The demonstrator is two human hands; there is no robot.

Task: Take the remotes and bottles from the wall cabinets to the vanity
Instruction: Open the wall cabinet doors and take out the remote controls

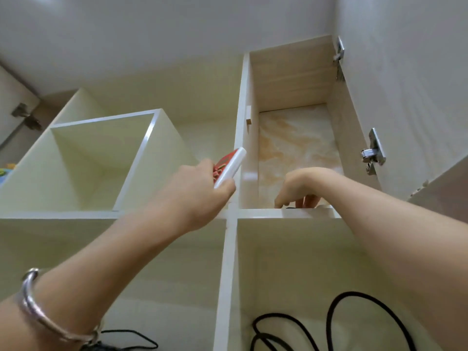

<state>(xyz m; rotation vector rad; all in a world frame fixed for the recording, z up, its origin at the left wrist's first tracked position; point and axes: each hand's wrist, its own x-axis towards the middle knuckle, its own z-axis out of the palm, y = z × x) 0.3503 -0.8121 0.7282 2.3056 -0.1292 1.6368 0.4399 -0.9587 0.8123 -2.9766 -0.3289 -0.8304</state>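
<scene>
I look up into the open wall cabinets. My left hand (200, 188) holds a white remote (229, 167) with a red face and red buttons, raised in front of the upright divider (243, 138). My right hand (301, 188) reaches into the upper right compartment, fingers bent down onto its shelf (255, 213). A small dark thing (291, 208) peeks over the shelf edge at the fingertips; whether the hand grips it is hidden. No bottle is visible.
The upper left compartment (101, 158) shows nothing inside. Black cables (336, 323) loop in the lower right compartment, and a thinner black cable (131, 338) lies in the lower left one. An open door with metal hinges (373, 150) stands at the right.
</scene>
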